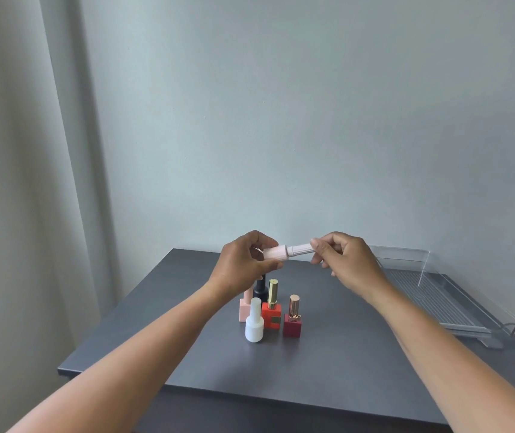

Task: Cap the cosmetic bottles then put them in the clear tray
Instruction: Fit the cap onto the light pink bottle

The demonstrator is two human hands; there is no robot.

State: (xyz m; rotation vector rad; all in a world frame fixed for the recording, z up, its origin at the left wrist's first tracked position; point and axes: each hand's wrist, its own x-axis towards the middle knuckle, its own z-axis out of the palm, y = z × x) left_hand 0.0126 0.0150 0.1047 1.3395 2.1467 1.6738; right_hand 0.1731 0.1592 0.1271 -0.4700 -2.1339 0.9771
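Nearest, clustered on the counter: white bottle in front, orange-red bottle and maroon bottle alongside, pink and black ones behind (all seemingly capped). Above them, held sideways in mid-air: pale ribbed bottle, left hand grip curled around it; matching ribbed cap pinched in right hand grip, apparently being seated. Farthest right, clear tray, no bottle in it yet. Capping probably near finished, all placing left.

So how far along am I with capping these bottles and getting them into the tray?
No bottle is in the clear tray yet. The left hand holds a pale pink bottle while the right hand pinches its cap. Five other bottles stand on the table, seemingly capped, still to be moved.
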